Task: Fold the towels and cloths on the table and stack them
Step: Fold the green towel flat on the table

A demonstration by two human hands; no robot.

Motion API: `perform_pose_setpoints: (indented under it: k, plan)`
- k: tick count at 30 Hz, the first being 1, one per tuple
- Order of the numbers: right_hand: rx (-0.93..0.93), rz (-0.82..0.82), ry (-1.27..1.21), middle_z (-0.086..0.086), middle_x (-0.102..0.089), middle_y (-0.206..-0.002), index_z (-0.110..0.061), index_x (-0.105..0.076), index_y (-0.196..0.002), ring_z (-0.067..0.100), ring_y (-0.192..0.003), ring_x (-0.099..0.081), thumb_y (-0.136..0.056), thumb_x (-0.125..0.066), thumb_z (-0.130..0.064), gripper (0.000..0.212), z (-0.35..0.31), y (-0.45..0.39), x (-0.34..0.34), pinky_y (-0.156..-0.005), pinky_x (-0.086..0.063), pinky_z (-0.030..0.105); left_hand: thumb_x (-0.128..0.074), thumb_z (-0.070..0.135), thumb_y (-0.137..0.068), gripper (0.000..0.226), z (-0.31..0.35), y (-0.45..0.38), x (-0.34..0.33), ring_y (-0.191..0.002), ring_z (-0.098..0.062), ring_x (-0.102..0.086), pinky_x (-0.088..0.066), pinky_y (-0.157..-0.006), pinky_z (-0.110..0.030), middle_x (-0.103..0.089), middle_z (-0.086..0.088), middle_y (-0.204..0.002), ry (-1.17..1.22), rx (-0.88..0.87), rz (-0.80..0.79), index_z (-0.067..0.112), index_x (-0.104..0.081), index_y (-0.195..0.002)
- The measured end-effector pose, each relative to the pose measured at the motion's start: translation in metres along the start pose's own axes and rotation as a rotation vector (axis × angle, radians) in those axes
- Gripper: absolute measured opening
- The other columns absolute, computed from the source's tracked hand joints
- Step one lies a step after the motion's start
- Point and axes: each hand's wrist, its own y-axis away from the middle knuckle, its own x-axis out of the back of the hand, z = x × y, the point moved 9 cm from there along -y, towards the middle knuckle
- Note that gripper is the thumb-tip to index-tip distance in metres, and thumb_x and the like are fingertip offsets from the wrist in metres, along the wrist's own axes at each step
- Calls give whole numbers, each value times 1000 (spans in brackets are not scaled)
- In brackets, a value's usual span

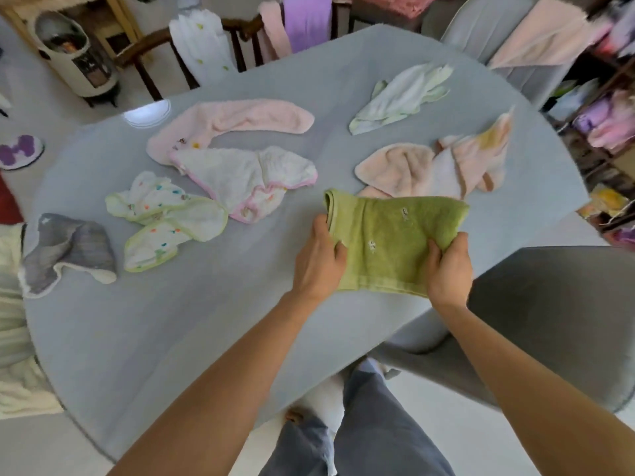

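A green towel point(388, 235) lies doubled over near the right front of the grey round table point(171, 338). My left hand point(321, 257) grips its left edge and my right hand point(448, 269) grips its right side. Several unfolded cloths lie spread on the table: a long pink towel point(233, 121), a white cloth with pink trim point(247, 180), a white cloth with coloured prints point(165, 218), a grey cloth point(68, 252), a pale green cloth point(402, 97) and a crumpled peach towel point(439, 166).
A grey chair point(549, 321) stands at the table's right front, another grey chair point(498, 32) with a pink towel at the far right. Wooden chairs point(240, 32) draped with cloths stand behind the table. A white bin point(75, 53) sits far left. Shelves point(604, 132) crowd the right.
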Motion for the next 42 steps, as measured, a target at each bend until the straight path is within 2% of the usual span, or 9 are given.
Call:
perform_pose_setpoints:
  k: [16, 19, 22, 24, 26, 28, 30, 36, 42]
  plan:
    - [7, 116, 645, 16, -56, -95, -5, -50, -101, 36, -86, -54, -83, -52, -4, 18, 138, -259, 115, -72, -38, 42, -63, 19, -87, 36, 188, -142, -242, -105, -25, -61, -49, -88, -35, -64, -8, -112, 163, -51, -438, 7, -49, -118]
    - [19, 121, 642, 19, -55, -108, -4, -51, -110, 35, -98, -50, -84, -45, 1, 27, 155, -308, 115, -84, -32, 44, -55, 35, -93, 32, 192, -138, -285, -77, -21, -70, -54, -62, -28, -70, -10, -85, -85, 9, -692, 5, -64, -98]
    - [20, 63, 612, 20, -34, -145, -11, -35, -141, 36, -132, -32, -88, -46, -7, 54, 163, -329, 104, -109, -18, 44, -39, 53, -95, 51, 223, -161, -272, -62, -22, -65, -39, -50, -27, -65, -3, -64, -598, -298, -407, 15, -54, -64]
    - [42, -54, 567, 18, -18, -155, -15, -22, -149, 34, -143, -15, -92, -47, -16, 62, 170, -325, 85, -116, -9, 44, -52, 46, -91, 43, 259, -174, -259, -52, -20, -59, -28, -46, -24, -60, 0, -54, -555, -492, -106, 19, -50, -58]
    - [72, -189, 511, 14, -10, -158, -20, -16, -151, 30, -146, -6, -97, -38, -33, 59, 182, -310, 58, -118, -4, 45, -55, 41, -87, 25, 273, -181, -271, -66, -17, -61, -38, -52, -26, -64, 5, -68, -390, -617, -102, 22, -58, -71]
    - [56, -293, 470, 8, -3, -160, -28, -8, -152, 25, -147, 2, -94, -17, -55, 65, 199, -293, 37, -118, 3, 46, -51, 37, -86, 27, 263, -180, -308, -106, -21, -56, -46, -87, -35, -63, 1, -110, -442, -696, -269, 20, -62, -104]
    - [-16, -343, 446, 4, 8, -159, -32, 1, -151, 21, -146, 12, -84, -1, -65, 75, 219, -283, 21, -117, 9, 46, -55, 24, -88, 42, 247, -192, -330, -133, -29, -38, -27, -113, -45, -47, -5, -140, -521, -657, -319, 18, -53, -129]
    - [-176, -253, 391, 11, 17, -157, -24, 5, -152, 23, -144, 21, -85, 0, -64, 78, 199, -258, 0, -116, 13, 47, -19, 45, -102, 44, 171, -244, -335, -144, -37, -3, -2, -109, -67, -1, 6, -160, -512, -23, -538, 41, -24, -146]
    - [-120, -287, 425, 9, 19, -157, -27, 10, -151, 25, -143, 22, -88, -4, -65, 75, 189, -245, -21, -116, 12, 50, -25, 42, -99, 48, 142, -233, -303, -131, -32, -32, -30, -100, -57, -14, -1, -156, -733, -155, -434, 25, -29, -144]
